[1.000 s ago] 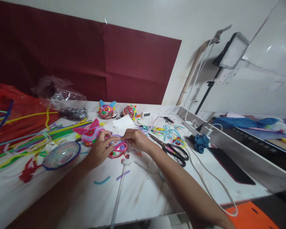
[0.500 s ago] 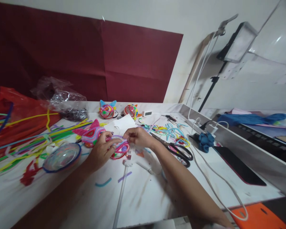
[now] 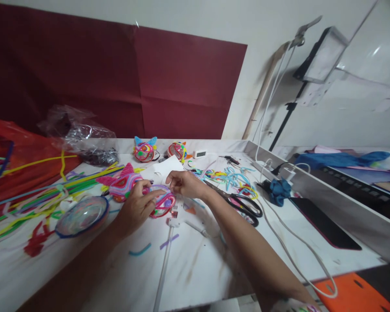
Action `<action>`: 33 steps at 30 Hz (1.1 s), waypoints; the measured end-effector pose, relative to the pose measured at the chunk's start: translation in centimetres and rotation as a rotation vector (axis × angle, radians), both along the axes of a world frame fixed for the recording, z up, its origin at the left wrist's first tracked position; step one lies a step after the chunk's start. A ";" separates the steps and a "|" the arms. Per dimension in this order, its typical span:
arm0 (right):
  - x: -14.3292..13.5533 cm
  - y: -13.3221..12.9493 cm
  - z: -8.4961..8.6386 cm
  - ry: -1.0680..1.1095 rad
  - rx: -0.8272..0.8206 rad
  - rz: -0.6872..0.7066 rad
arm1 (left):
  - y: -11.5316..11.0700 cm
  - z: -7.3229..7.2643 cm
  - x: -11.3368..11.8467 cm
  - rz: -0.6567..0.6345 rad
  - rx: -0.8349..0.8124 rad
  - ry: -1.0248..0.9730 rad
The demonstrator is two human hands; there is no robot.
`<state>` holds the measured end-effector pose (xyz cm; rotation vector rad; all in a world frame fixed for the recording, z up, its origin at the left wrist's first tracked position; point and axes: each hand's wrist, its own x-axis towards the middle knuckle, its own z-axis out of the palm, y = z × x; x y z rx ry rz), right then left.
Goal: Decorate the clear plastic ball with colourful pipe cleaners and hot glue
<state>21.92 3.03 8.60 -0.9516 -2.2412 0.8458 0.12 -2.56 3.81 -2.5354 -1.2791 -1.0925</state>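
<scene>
My left hand (image 3: pixel 138 206) is closed on the near left side of a round clear-plastic piece (image 3: pixel 162 209) trimmed with pink, red and purple pipe cleaners. At its upper right edge my right hand (image 3: pixel 184 184) is pinched, its fingertips at the end of a purple pipe cleaner (image 3: pixel 158 187). Part of the round piece is hidden behind my left fingers. Just beyond my left hand lies a pink-eared, striped pipe-cleaner figure (image 3: pixel 125 186). Below the piece a white glue gun (image 3: pixel 191 222) rests on the table.
Black-handled scissors (image 3: pixel 243 206) lie right of my right forearm, near cut pipe-cleaner scraps (image 3: pixel 229 178). A blue-rimmed clear dome (image 3: pixel 82 214) and long pipe cleaners (image 3: pixel 48 193) are at left. Two decorated balls (image 3: pixel 144 151) stand at the back. A phone (image 3: pixel 323 223) and white cable (image 3: pixel 289 242) lie right.
My right hand has risen slightly and shifted a little at the edge of the round piece. My left hand keeps its hold. The whole view has shifted slightly.
</scene>
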 end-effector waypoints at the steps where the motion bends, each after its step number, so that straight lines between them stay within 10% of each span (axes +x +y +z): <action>1: 0.1 -0.1 0.2 -0.009 0.013 -0.008 | 0.0 0.0 0.0 -0.002 -0.001 -0.002; 8: 1.7 -4.4 0.5 -0.013 0.249 -0.282 | 0.0 0.0 -0.1 0.012 0.002 -0.024; 17: 3.6 -12.8 -3.8 -0.499 0.270 -0.374 | 0.1 0.2 0.2 0.009 -0.015 -0.069; 33: 0.9 -13.8 -4.0 -0.713 0.401 -0.367 | 0.2 -0.1 0.0 0.009 -0.040 -0.120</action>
